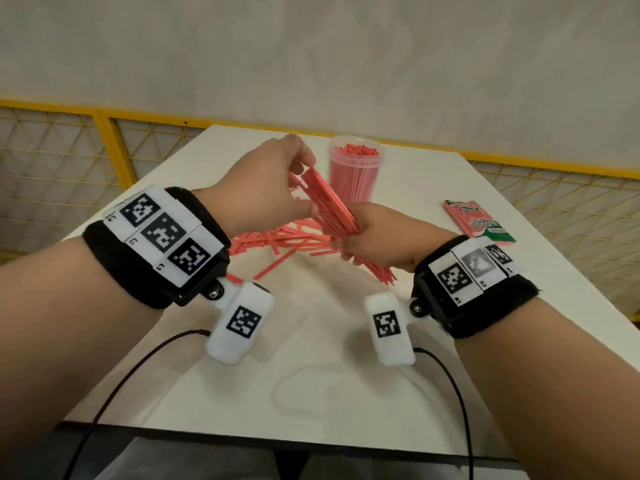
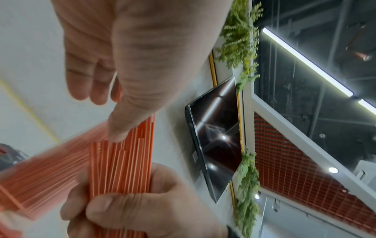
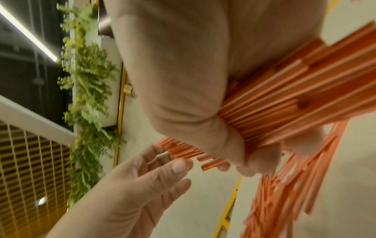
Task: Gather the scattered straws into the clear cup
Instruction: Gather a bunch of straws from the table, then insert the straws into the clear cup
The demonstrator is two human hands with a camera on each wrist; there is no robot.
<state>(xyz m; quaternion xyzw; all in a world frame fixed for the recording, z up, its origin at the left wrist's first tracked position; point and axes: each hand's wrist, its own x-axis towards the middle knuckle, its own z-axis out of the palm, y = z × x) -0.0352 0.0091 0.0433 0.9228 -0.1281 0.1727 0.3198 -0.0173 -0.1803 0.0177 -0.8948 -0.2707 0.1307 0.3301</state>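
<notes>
Red straws fill the right hand [image 1: 374,233], whose fingers and thumb are curled tight round the middle of a thick bundle [image 1: 332,206]. The bundle slants up and away from that fist toward the left hand [image 1: 263,188], while its lower ends stick out below the fist, near the right wristband [image 1: 474,289]. In the left wrist view the right thumb lies across the front of the bundle [image 2: 122,169], with the straw ends standing uneven above it. The left hand is at the upper end of the bundle; its thumb tip [image 2: 118,132] presses on the straw tops and its other fingers are fairly straight behind them, so it touches the bundle and is not wrapped round it. In the right wrist view the left hand's fingers [image 3: 154,173] appear spread and loose beside the straw ends, though this view is blurred.

Below and behind both hands, a loose pile of straws [image 1: 277,240] lies scattered on the white worktop [image 1: 346,375], with one straw [image 1: 268,268] trailing out toward the left wristband [image 1: 156,244]. Just beyond the hands stands the clear cup [image 1: 355,171], upright and already packed with straws on end; the raised bundle is near it but apart from it. To the right, well apart from the cup, a red and green packet [image 1: 479,220] lies flat on the worktop. A yellow mesh fence [image 1: 104,147] runs behind the worktop's far edge.
</notes>
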